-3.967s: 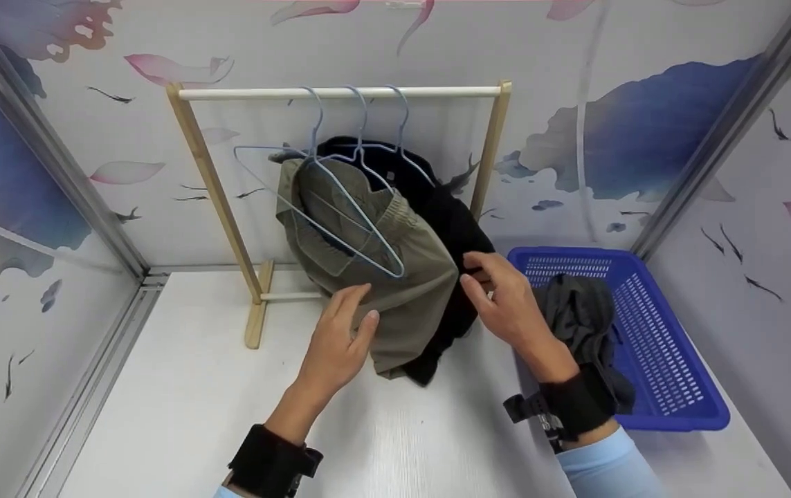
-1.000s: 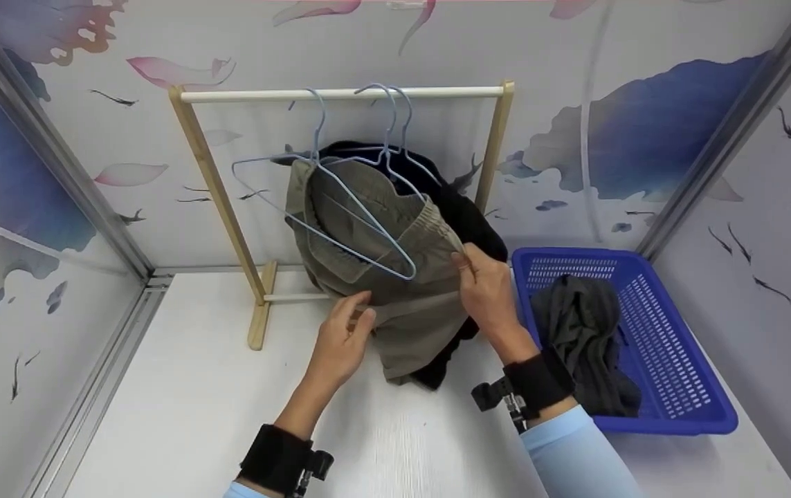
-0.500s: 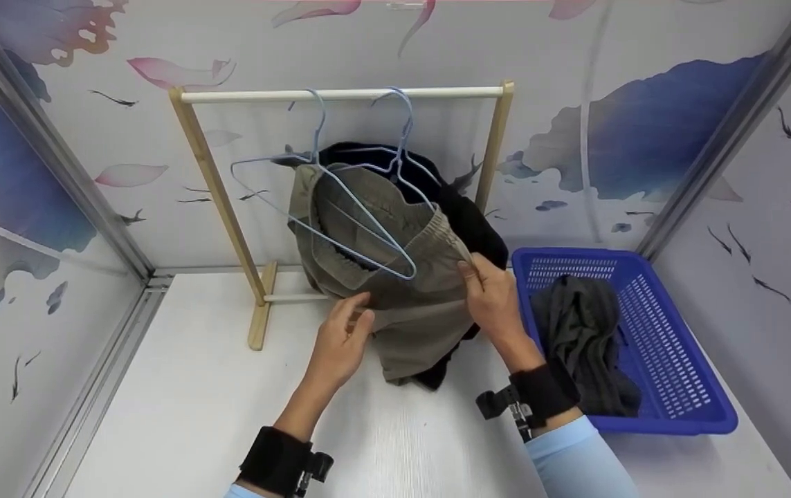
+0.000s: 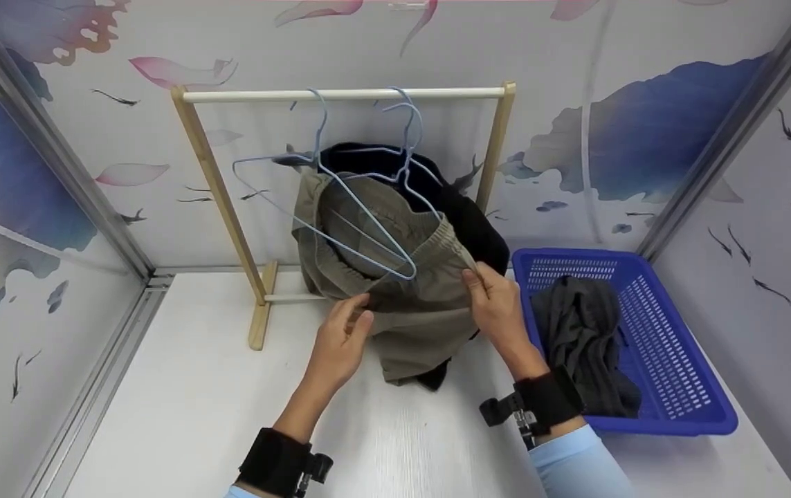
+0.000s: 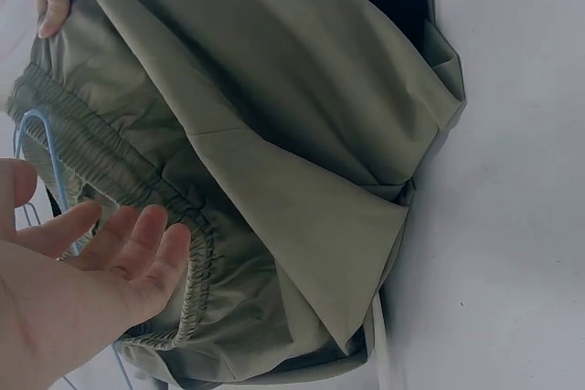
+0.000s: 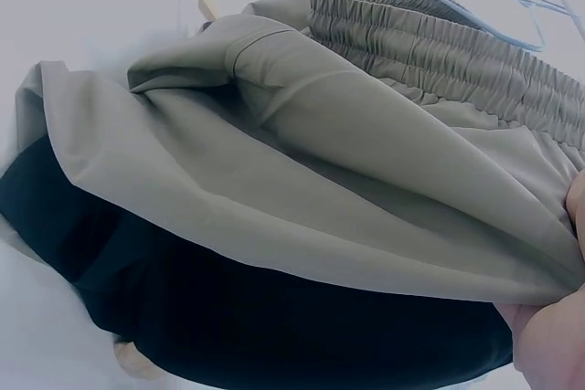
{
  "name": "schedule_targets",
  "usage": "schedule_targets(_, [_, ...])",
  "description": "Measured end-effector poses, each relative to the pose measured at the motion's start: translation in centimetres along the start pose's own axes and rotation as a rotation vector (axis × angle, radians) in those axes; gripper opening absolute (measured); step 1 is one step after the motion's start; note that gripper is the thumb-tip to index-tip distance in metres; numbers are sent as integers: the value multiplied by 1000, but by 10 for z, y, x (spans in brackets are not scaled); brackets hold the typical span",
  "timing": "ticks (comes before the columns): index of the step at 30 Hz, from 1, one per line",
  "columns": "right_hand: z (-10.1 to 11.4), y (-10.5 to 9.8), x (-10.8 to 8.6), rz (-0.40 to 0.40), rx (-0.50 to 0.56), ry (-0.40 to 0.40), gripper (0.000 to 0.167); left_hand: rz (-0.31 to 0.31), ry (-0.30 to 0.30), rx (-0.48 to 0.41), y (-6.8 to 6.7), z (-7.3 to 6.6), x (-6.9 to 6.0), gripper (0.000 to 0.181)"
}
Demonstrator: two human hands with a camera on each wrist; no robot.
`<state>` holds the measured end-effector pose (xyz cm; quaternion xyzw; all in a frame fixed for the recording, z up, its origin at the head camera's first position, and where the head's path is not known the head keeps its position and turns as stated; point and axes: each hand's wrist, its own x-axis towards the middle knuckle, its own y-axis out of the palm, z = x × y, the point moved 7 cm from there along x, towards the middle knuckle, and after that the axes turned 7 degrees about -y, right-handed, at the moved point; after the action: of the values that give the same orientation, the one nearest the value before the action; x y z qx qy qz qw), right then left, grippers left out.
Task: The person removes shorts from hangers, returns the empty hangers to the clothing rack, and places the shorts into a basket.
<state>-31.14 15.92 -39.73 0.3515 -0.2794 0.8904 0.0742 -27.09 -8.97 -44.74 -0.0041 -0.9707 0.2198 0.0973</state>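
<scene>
Olive-green trousers or shorts with an elastic waistband hang on a blue wire hanger, whose hook shows just below the rack's rod. My right hand pinches the cloth at the right side of the waistband. My left hand has loosely bent fingers near the waistband's lower left edge; in the left wrist view, that hand is beside the waistband opening, and whether it touches is unclear. An empty blue hanger hangs in front. Behind, a black garment hangs on another hanger.
The wooden rack with a white rod stands at the back of the white table. On the right, a blue perforated basket holds a dark grey garment. Patterned walls and metal posts surround the table.
My right hand took hold of the olive garment and has since moved slightly down and right. The garment's hanger slid right and its hook dropped lower. My left hand has barely moved.
</scene>
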Motion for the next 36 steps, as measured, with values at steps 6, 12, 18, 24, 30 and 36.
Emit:
schedule_targets(6, [-5, -2, -6, -13, -21, -6, 33, 3, 0, 1, 0, 0, -2, 44])
schedule_targets(12, [-10, -3, -14, -14, -12, -1, 35, 7, -5, -4, 0, 0, -3, 45])
schedule_targets(18, [-14, -5, -23, -5, -17, 23, 35, 5, -8, -3, 0, 0, -5, 44])
schedule_targets(24, [-17, -7, -31, 2, -22, 26, 36, -17, -5, 2, -3, 0, -6, 42])
schedule_targets(30, [-22, -8, -42, 7, -9, 33, 35, -25, -16, -5, -4, 2, -7, 41])
schedule_targets(36, [-29, -10, -52, 14, 3, 85, 34, -32, -23, -4, -6, 5, -10, 42])
